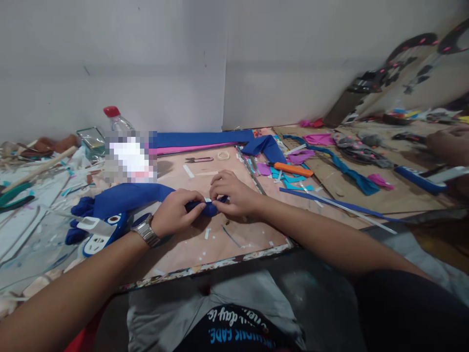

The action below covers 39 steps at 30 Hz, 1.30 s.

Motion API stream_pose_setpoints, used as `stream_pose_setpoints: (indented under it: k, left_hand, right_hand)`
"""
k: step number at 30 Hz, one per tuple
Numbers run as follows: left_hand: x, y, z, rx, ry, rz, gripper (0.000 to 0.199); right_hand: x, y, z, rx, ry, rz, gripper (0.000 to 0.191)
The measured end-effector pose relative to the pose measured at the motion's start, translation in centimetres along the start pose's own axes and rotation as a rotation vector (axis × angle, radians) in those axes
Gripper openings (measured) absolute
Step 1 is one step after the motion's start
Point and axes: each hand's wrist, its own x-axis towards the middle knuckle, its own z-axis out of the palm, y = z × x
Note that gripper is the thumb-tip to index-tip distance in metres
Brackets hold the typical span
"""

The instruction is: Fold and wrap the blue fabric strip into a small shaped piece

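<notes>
Both of my hands meet over the board, pinching a dark blue strip of fabric between them. My left hand, with a metal watch above it on the wrist, grips the strip's left part between thumb and fingers. My right hand pinches its right end, where a small white bit shows between the fingertips. A wider length of blue fabric lies left of my left hand. Beyond my hands on the board are thread snips and a roll of tape.
A blue-and-white power strip with a plug sits by my left wrist. An orange utility knife and fabric scraps lie to the right. A red-capped bottle stands near the wall. Another person's hand is at far right.
</notes>
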Motion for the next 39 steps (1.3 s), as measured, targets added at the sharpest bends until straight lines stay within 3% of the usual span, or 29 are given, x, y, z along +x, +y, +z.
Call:
stream_pose_setpoints:
  k: [15, 22, 29, 39]
  left_hand:
    - [0.16, 0.03, -0.12, -0.327, -0.316, -0.130, 0.039]
    - [0.14, 0.10, 0.07, -0.261, -0.223, -0.113, 0.039]
    - [0.07, 0.10, 0.07, -0.293, -0.247, -0.151, 0.040]
    - [0.12, -0.29, 0.12, -0.410, -0.223, -0.244, 0.043]
  right_hand:
    - [0.06, 0.04, -0.07, 0.043, -0.022, -0.127, 0.007]
    - [0.00, -0.21, -0.01, 0.014, -0.038, -0.043, 0.012]
    - [-0.17, -0.40, 0.14, 0.007, -0.022, 0.002, 0.020]
    - [-0.14, -0.62, -0.07, -0.038, 0.043, 0.013, 0.009]
